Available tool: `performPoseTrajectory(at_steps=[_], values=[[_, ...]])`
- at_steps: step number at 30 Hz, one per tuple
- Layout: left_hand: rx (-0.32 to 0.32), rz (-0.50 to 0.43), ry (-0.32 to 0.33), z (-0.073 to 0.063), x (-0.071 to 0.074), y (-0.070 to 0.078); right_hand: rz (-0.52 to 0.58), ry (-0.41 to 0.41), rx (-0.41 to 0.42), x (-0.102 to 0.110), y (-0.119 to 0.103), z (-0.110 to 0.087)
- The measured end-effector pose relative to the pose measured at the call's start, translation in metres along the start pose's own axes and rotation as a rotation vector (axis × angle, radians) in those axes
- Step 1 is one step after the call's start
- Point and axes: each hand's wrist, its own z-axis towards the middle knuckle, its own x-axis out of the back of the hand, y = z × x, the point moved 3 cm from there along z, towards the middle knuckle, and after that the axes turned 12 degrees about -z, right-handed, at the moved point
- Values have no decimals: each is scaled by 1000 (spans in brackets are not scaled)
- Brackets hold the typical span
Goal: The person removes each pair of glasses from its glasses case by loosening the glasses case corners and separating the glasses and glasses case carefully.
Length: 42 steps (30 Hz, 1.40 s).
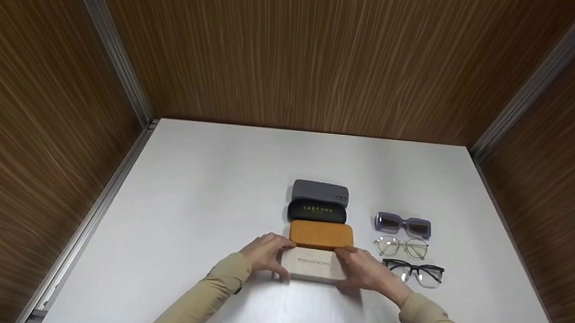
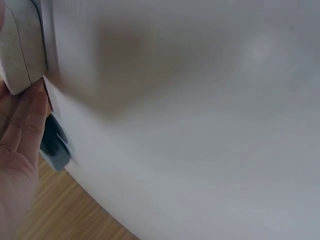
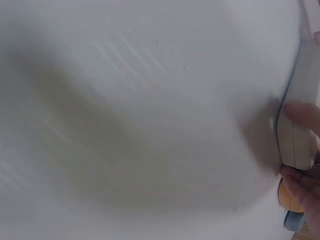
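Observation:
A cream-white glasses case [image 1: 312,268] with printed lettering lies crosswise on the table, the nearest in a column of cases. My left hand [image 1: 265,255] grips its left end, thumb at the near side and fingers at the far side. At the right end my right hand [image 1: 367,270] holds it the same way. Directly behind is an orange glasses case [image 1: 321,234], close against the white one. In the left wrist view, fingers [image 2: 31,125] touch the end of the white case [image 2: 22,47]. The right wrist view shows the thumb [image 3: 300,114] pressing its near side.
Beyond the orange case lie a black case [image 1: 317,212] with yellow lettering and a grey case [image 1: 319,189]. To the right are purple sunglasses [image 1: 404,224], thin-rimmed round glasses [image 1: 389,245] and black-framed glasses [image 1: 415,267]. Wood-grain panels [image 1: 297,53] enclose the white table [image 1: 201,201].

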Motion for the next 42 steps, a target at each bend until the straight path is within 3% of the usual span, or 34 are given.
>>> performPoseTrajectory(at_steps=[11, 18, 26, 34, 42], values=[[-37, 148, -34, 9, -5, 11, -43, 17, -15, -2, 7, -6], [-28, 299, -78, 11, -5, 19, -38, 0, -28, -3, 8, -7], [-68, 496, -122, 14, -8, 25, -28, -3, -34, -4, 8, -7], [-55, 496, -205, 20, -5, 27, -3, -32, -68, -3, 8, -6], [-52, 482, -203, 21, -5, 28, 6, -33, -73, -4, 7, -5]])
